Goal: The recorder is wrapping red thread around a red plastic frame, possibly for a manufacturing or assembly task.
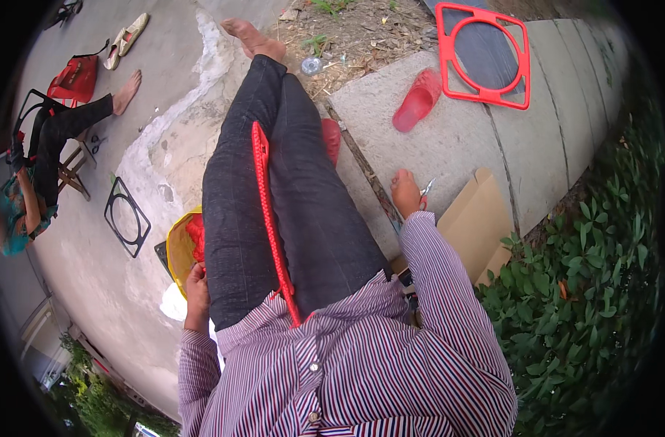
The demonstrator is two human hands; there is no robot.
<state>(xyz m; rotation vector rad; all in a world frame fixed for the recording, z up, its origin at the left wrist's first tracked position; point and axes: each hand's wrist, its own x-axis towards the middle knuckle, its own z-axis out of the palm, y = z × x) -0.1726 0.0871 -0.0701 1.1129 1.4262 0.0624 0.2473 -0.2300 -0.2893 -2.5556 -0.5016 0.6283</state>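
Beside my left thigh, my left hand (197,293) is closed at the edge of a yellow bucket (174,244). Its fingertips touch red cord (194,231) that lies bunched inside. Out to the right, my right hand (404,194) is curled above the concrete, with small scissors (425,194) with reddish handles held at its outer side, blades pointing away from me. A long, narrow red piece with a woven surface (267,207) stands along my lap, seen edge-on between my thighs. Neither hand touches it.
A red square frame with a round opening (447,54) lies far right, near a red clog (418,100). Cardboard (478,215) borders leafy bushes (558,291). At left, a black frame (127,217) lies on the ground; another person (37,175) sits beyond, near a red bag (76,79).
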